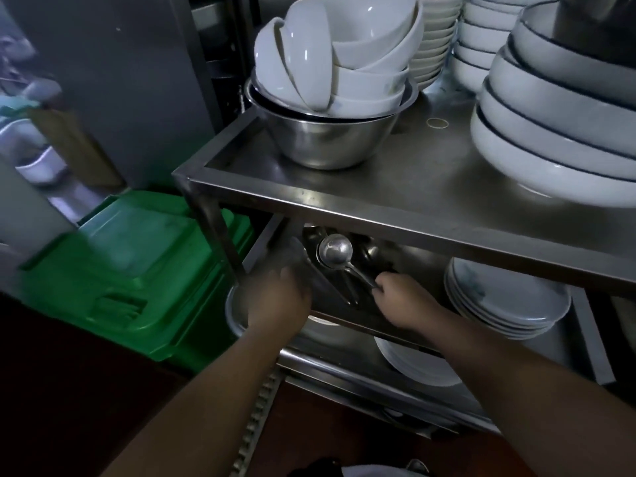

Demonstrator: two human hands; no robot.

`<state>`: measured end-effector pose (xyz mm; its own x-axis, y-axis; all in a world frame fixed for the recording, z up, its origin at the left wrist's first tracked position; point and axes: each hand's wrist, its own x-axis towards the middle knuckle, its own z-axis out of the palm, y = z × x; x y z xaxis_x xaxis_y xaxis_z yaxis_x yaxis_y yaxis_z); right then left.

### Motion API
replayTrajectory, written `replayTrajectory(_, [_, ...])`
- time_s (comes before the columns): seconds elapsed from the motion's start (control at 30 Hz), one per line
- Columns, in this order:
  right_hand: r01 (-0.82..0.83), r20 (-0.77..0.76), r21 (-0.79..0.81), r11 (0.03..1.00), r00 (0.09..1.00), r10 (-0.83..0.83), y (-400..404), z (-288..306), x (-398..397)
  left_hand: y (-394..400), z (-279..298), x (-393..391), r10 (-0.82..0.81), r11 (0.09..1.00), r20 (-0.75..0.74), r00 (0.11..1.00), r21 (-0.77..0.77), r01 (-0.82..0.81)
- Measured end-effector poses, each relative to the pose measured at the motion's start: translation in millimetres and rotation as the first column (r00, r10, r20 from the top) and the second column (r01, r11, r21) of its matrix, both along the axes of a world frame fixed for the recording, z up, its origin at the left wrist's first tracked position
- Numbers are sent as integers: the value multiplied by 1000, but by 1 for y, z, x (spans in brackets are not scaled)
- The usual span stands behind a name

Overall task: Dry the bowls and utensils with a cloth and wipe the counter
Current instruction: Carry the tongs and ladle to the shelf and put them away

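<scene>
- The right hand (399, 297) gripped ladle handles (358, 275) on the shelf (423, 249) under the counter (395, 173), likely lifting them out for drying.
- The left hand (278, 297) was blurred; I could not tell its grip.
- White bowls (344, 53) sat tilted in a steel basin (323, 136) on the counter, probably draining.
- No cloth showed.

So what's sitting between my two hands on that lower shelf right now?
In the head view, metal ladles lie between the left hand and right hand, bowls up toward the shelf's back. The right hand's fingers curl round the handle ends.
</scene>
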<state>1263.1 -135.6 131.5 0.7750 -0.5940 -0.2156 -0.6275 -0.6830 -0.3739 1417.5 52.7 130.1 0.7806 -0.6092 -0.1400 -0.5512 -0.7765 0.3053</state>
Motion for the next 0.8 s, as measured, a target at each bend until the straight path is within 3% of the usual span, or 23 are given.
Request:
replayTrajectory(0.3, [-57,-28,-58,997,998,55,-11,-18,7,31,-4,0,-15,997,-25,1000,-81,13])
replayTrajectory(0.47, [-48,65,-149,988,996,59,-4,-24,4,32,-8,1,-16,996,-48,999,-85,11])
replayTrajectory(0.67, [-19,-27,-302,953,1000,11,0,-30,3,25,-10,2,-30,997,-53,998,-72,26])
replayTrajectory(0.8, [-1,-34,-288,957,999,-9,2,-27,4,19,-7,0,-64,996,-37,997,-67,61])
